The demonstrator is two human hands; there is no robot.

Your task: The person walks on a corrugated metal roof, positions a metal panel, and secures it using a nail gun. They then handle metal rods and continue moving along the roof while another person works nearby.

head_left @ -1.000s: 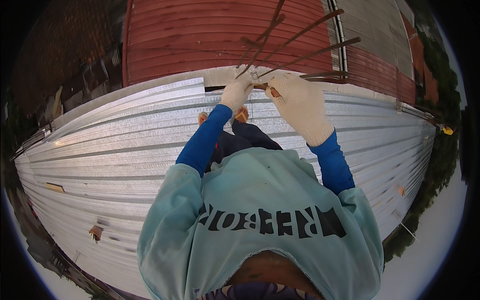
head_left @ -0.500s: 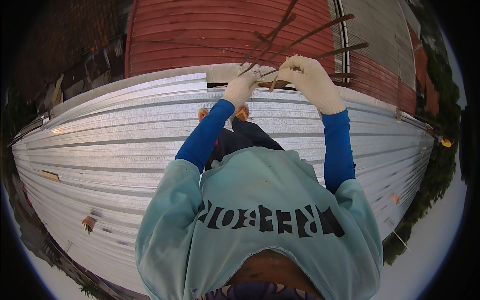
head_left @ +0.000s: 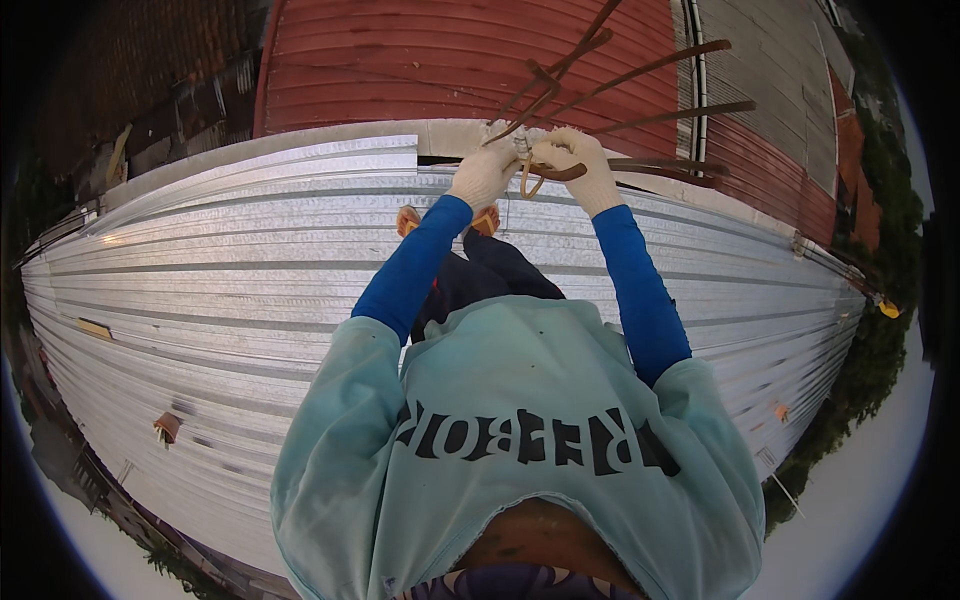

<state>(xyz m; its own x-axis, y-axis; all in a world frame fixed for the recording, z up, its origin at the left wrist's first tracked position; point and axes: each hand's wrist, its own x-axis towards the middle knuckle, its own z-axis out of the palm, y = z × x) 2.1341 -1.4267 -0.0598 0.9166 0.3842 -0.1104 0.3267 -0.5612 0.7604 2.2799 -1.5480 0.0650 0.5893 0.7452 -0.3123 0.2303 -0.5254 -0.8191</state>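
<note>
At the top edge of a corrugated metal roof, my two hands in off-white knit gloves are close together among rusty steel bars [head_left: 640, 72]. My left hand [head_left: 484, 178] is closed at the lower end of a bent bar, its fingertips partly hidden; what it grips I cannot make out. Just to its right, my right hand [head_left: 578, 165] has its fingers curled in a pinch beside a tan, bent strip [head_left: 530, 182] that forms a small loop below the fingers. A short brown bar end [head_left: 565, 173] shows under the right fingers.
Silvery corrugated sheets [head_left: 250, 260] lie beneath my feet [head_left: 486, 220]. Beyond a concrete ledge [head_left: 380, 136] is a red roof [head_left: 460, 60]. Several bars stick up and out to the right. A brick-coloured piece [head_left: 167, 428] lies at left.
My right hand has come left and slightly down, closer to my left hand. The tan strip has shifted left with it. My left hand stays nearly in place.
</note>
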